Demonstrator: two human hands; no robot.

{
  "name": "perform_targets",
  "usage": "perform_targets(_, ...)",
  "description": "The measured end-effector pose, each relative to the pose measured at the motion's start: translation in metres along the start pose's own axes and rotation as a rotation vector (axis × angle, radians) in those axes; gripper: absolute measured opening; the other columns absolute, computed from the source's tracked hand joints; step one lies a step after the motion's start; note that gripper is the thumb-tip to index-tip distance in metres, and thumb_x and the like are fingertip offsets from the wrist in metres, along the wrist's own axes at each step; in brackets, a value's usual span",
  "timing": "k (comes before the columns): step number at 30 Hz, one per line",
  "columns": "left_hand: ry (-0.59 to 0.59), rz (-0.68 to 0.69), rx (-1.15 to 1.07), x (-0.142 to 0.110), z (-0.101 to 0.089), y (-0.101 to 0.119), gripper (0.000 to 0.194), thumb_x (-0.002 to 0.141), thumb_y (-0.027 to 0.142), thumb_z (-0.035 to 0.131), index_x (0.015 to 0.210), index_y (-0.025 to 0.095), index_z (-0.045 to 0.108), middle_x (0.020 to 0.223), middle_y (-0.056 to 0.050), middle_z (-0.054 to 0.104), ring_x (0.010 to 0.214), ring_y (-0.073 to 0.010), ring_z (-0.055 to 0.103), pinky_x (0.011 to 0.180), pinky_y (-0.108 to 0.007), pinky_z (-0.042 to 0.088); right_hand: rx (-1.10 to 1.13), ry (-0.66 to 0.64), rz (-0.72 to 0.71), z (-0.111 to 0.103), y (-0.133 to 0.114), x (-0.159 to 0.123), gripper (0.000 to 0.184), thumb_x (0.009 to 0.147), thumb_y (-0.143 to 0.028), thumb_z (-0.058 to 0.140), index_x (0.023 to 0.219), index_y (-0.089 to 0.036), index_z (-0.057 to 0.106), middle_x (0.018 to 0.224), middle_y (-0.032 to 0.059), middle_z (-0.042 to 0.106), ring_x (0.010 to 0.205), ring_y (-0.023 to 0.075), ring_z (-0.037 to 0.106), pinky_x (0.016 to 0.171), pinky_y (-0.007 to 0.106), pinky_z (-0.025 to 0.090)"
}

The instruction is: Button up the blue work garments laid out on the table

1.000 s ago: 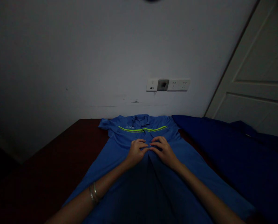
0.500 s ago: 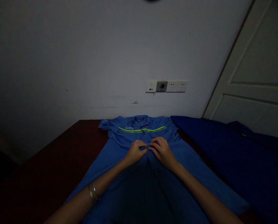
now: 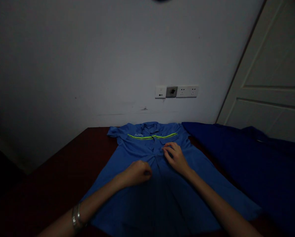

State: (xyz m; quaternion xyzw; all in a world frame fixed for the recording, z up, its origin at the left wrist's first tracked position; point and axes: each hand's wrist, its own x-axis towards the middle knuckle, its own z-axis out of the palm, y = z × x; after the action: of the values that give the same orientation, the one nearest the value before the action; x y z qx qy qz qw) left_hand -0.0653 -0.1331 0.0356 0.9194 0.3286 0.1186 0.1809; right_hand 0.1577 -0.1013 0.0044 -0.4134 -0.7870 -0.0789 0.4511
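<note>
A blue garment [image 3: 137, 148] with short sleeves, a collar and a yellow-green stripe across the chest lies spread out, front side up. Pale lettering shows above the stripe on the left. My left hand [image 3: 137, 172] is over the lower front, left of the centre line, its fingers curled in; what they hold, if anything, is hidden. Further up, my right hand [image 3: 175, 156] rests by the front opening, fingers bent and thumb apart from them. Its fingertips are at the cloth near the opening's edge. No cloth shows gripped in it.
The garment lies on a dark red table [image 3: 88, 151]. A darker blue cloth [image 3: 226, 151] is spread to the right. Behind stands a pale wall with a row of sockets [image 3: 187, 92] and a switch [image 3: 171, 92]. A panelled door [image 3: 268, 92] is at the right.
My left hand has come away from my right, moving down and left towards me. My right hand has shifted slightly right, and its thumb and fingers have parted.
</note>
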Motion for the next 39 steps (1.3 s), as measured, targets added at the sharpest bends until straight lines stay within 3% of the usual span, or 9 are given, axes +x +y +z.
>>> perform_targets(6, 0.009, -0.006, 0.133, -0.012, 0.017, -0.008, 0.019, 0.077, 0.02, 0.058, 0.095, 0.021, 0.065, 0.088, -0.002, 0.063, 0.076, -0.0138, 0.059, 0.064, -0.02, 0.04, -0.036, -0.034, -0.025, 0.001, -0.005, 0.0, 0.014, 0.085, -0.019, 0.047, 0.085, -0.018, 0.061, 0.093, 0.0072, 0.058, 0.091, 0.0194, 0.051, 0.082, 0.037, 0.038)
perform_targets(11, 0.013, 0.018, 0.175, -0.01, 0.021, -0.012, 0.016, 0.078, 0.021, 0.057, 0.092, 0.021, 0.066, 0.088, -0.003, 0.062, 0.077, -0.0149, 0.059, 0.064, -0.021, 0.041, -0.054, -0.037, -0.049, 0.0, -0.005, 0.0, 0.015, 0.084, -0.019, 0.046, 0.082, -0.019, 0.061, 0.09, 0.0068, 0.059, 0.088, 0.0193, 0.052, 0.081, 0.038, 0.038)
perform_targets(21, 0.188, 0.122, 0.19, -0.009, 0.029, -0.012, 0.017, 0.08, 0.015, 0.05, 0.084, 0.019, 0.066, 0.078, -0.003, 0.061, 0.071, -0.0135, 0.058, 0.062, -0.021, 0.041, 0.046, -0.043, 0.004, -0.001, -0.013, 0.001, 0.015, 0.083, -0.019, 0.048, 0.079, -0.02, 0.063, 0.088, 0.0061, 0.061, 0.087, 0.019, 0.054, 0.083, 0.039, 0.039)
perform_targets(24, 0.298, 0.171, 0.168, -0.009, 0.023, -0.009, 0.019, 0.082, 0.014, 0.047, 0.086, 0.017, 0.065, 0.079, -0.005, 0.062, 0.076, -0.0137, 0.057, 0.069, -0.022, 0.042, 0.237, -0.032, 0.098, -0.001, -0.023, 0.004, 0.013, 0.082, -0.022, 0.052, 0.079, -0.02, 0.064, 0.084, 0.0049, 0.061, 0.083, 0.0173, 0.056, 0.077, 0.034, 0.043)
perform_targets(28, 0.408, 0.235, 0.181, -0.008, 0.007, 0.0, 0.017, 0.081, 0.012, 0.049, 0.087, 0.016, 0.064, 0.081, -0.006, 0.063, 0.077, -0.0143, 0.056, 0.071, -0.025, 0.042, 0.493, -0.144, 0.108, -0.004, -0.042, 0.008, 0.009, 0.079, -0.026, 0.059, 0.082, -0.02, 0.065, 0.082, 0.0033, 0.064, 0.081, 0.0158, 0.059, 0.076, 0.031, 0.045)
perform_targets(34, 0.495, 0.29, 0.043, -0.007, -0.016, 0.017, 0.015, 0.081, 0.014, 0.05, 0.084, 0.014, 0.064, 0.077, -0.006, 0.065, 0.074, -0.0133, 0.057, 0.068, -0.025, 0.044, 0.616, -0.202, 0.164, -0.016, -0.058, 0.007, 0.014, 0.079, -0.029, 0.058, 0.071, -0.019, 0.064, 0.073, 0.0023, 0.066, 0.073, 0.0152, 0.061, 0.071, 0.029, 0.046)
perform_targets(39, 0.539, 0.26, 0.09, 0.001, -0.03, 0.021, 0.015, 0.081, 0.017, 0.051, 0.083, 0.015, 0.065, 0.078, -0.007, 0.066, 0.077, -0.0153, 0.058, 0.071, -0.029, 0.044, 0.592, -0.127, 0.183, -0.023, -0.062, 0.003, 0.01, 0.074, -0.029, 0.065, 0.08, -0.02, 0.064, 0.078, 0.003, 0.066, 0.078, 0.0171, 0.06, 0.073, 0.031, 0.047)
